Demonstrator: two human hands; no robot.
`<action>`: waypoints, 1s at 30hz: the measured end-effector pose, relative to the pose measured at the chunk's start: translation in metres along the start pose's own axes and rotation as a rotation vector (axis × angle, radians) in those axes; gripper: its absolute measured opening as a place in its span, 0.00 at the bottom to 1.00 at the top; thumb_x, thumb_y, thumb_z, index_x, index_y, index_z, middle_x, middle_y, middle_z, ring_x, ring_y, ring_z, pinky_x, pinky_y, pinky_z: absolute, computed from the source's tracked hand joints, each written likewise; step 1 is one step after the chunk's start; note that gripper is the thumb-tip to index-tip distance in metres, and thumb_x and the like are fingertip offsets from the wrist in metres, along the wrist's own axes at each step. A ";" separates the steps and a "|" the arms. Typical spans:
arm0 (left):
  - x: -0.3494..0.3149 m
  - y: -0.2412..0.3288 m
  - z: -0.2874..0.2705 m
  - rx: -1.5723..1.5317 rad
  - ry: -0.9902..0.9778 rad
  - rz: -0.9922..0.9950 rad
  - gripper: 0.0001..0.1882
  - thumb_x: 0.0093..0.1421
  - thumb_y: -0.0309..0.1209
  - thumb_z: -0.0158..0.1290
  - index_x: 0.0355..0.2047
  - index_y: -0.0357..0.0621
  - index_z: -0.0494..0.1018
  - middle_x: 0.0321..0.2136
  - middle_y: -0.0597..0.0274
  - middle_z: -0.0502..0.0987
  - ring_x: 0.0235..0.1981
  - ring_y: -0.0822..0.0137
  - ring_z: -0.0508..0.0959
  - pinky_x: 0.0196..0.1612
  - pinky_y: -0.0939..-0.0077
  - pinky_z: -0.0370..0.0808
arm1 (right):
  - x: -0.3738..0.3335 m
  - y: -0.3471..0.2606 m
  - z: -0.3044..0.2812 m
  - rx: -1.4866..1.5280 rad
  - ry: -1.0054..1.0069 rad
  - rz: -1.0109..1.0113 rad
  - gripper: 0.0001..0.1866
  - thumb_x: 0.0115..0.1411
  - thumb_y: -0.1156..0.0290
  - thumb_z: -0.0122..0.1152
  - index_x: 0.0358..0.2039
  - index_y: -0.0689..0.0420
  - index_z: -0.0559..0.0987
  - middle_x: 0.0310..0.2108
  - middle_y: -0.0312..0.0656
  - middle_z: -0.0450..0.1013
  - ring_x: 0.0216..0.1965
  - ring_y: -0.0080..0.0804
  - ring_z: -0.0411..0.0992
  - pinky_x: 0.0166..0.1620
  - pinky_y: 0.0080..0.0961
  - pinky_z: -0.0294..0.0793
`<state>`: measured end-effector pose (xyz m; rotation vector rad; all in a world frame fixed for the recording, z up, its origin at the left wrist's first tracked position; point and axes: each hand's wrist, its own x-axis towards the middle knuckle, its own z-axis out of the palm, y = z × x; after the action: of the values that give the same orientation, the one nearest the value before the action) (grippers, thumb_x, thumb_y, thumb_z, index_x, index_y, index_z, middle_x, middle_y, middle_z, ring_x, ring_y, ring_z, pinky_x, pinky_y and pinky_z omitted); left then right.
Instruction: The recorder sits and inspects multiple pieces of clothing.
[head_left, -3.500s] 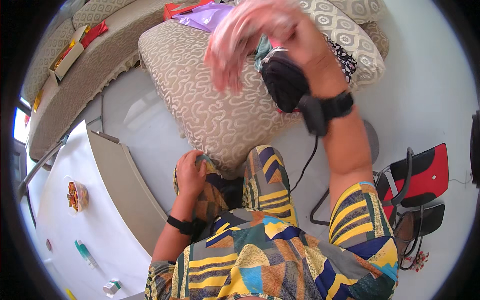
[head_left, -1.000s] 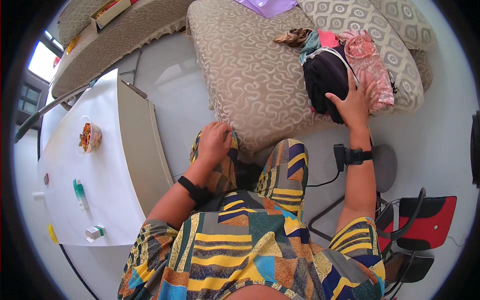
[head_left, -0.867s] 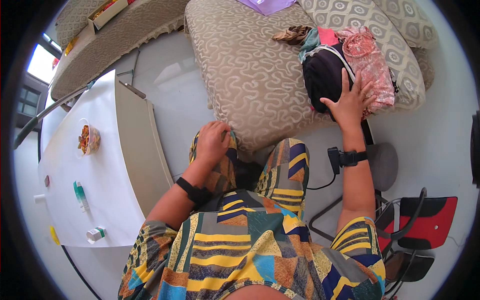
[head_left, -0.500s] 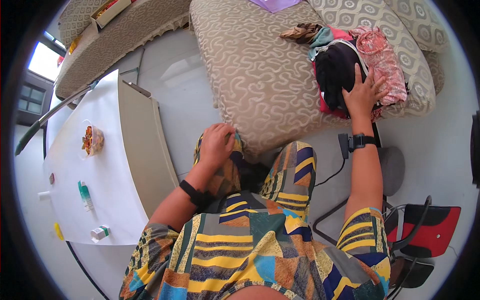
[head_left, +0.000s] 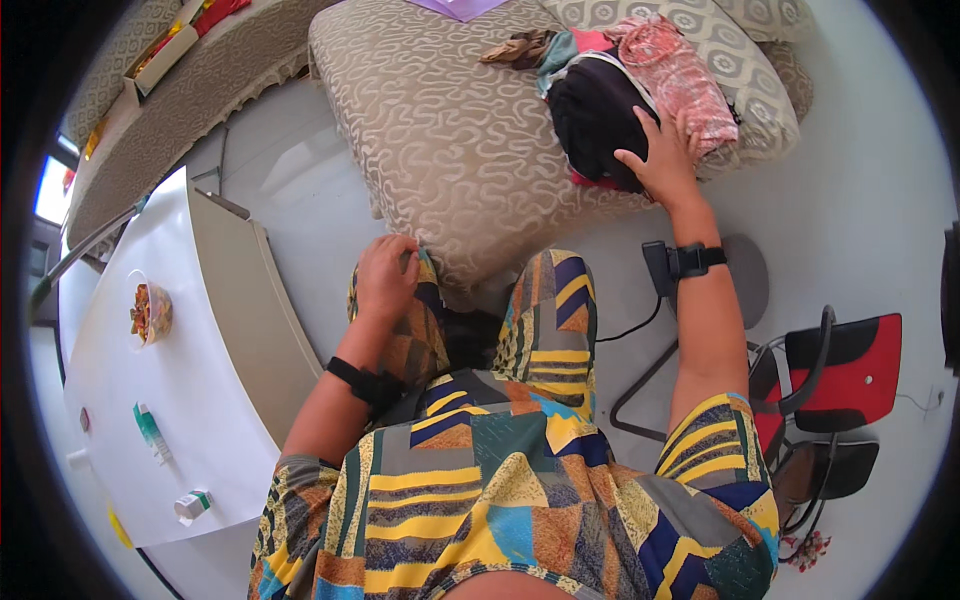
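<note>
A pile of clothes lies at the right end of a patterned couch seat. In it are a black garment (head_left: 598,118), a pink patterned garment (head_left: 690,85), a teal cloth (head_left: 560,58) and a brown cloth (head_left: 518,48). My right hand (head_left: 664,160), fingers spread, rests across the near side of the pile where the black and pink garments meet. It grips nothing that I can see. On my left knee sits my left hand (head_left: 388,278), loosely bent over the patterned trousers (head_left: 425,320) and holding nothing visible.
Left of me stands a white table (head_left: 215,400) with a plastic tub of snacks (head_left: 150,312), a green-and-white tube (head_left: 152,432) and a small box (head_left: 193,505). A red-and-black chair (head_left: 845,375) is at right. The couch seat (head_left: 440,130) lies ahead.
The whole view has shifted, so the couch and pile sit farther left and higher. My right hand stays on the pile with fingers spread; my left hand stays on the knee.
</note>
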<state>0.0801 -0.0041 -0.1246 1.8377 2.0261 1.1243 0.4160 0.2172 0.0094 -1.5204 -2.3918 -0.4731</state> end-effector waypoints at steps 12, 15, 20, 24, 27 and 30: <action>-0.002 -0.009 -0.008 0.155 0.061 0.120 0.06 0.51 0.27 0.55 0.31 0.45 0.74 0.33 0.58 0.77 0.42 0.55 0.74 0.44 0.61 0.68 | -0.101 -0.153 -0.037 0.868 -0.790 -0.498 0.19 0.53 0.65 0.62 0.44 0.61 0.75 0.42 0.51 0.74 0.46 0.49 0.71 0.48 0.37 0.70; -0.002 0.000 -0.024 0.218 0.083 0.106 0.07 0.52 0.25 0.55 0.33 0.43 0.74 0.37 0.59 0.78 0.43 0.54 0.74 0.46 0.63 0.70 | -0.102 -0.190 -0.011 0.644 -0.988 -0.676 0.17 0.55 0.67 0.59 0.44 0.60 0.75 0.41 0.50 0.75 0.47 0.49 0.71 0.48 0.38 0.70; -0.020 -0.015 -0.061 0.205 0.090 0.019 0.07 0.53 0.24 0.54 0.35 0.42 0.74 0.41 0.60 0.78 0.45 0.56 0.75 0.50 0.65 0.70 | -0.124 -0.239 0.064 0.471 -1.270 -0.772 0.22 0.54 0.65 0.61 0.50 0.57 0.74 0.45 0.49 0.75 0.49 0.48 0.71 0.50 0.39 0.69; -0.040 -0.027 -0.086 0.118 0.161 -0.050 0.06 0.55 0.25 0.53 0.34 0.42 0.75 0.42 0.60 0.78 0.46 0.59 0.75 0.51 0.67 0.69 | -0.162 -0.246 0.126 0.456 -1.333 -0.756 0.27 0.54 0.65 0.62 0.55 0.55 0.71 0.48 0.48 0.73 0.51 0.47 0.70 0.52 0.39 0.69; -0.054 -0.022 -0.102 0.107 0.167 -0.140 0.06 0.59 0.23 0.51 0.36 0.40 0.74 0.44 0.58 0.77 0.50 0.61 0.74 0.55 0.70 0.67 | -0.194 -0.247 0.170 0.413 -1.335 -0.762 0.26 0.52 0.67 0.61 0.53 0.55 0.72 0.50 0.49 0.71 0.52 0.49 0.69 0.51 0.40 0.70; -0.059 -0.017 -0.111 0.061 0.191 -0.189 0.06 0.61 0.23 0.49 0.37 0.38 0.74 0.45 0.57 0.77 0.53 0.61 0.72 0.58 0.71 0.64 | -0.215 -0.244 0.190 0.468 -1.292 -0.738 0.29 0.53 0.66 0.61 0.57 0.53 0.69 0.56 0.50 0.65 0.57 0.49 0.65 0.56 0.39 0.67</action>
<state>0.0134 -0.1022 -0.0782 1.5771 2.3068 1.2363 0.2739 0.0213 -0.2800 -0.6671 -3.5251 1.2882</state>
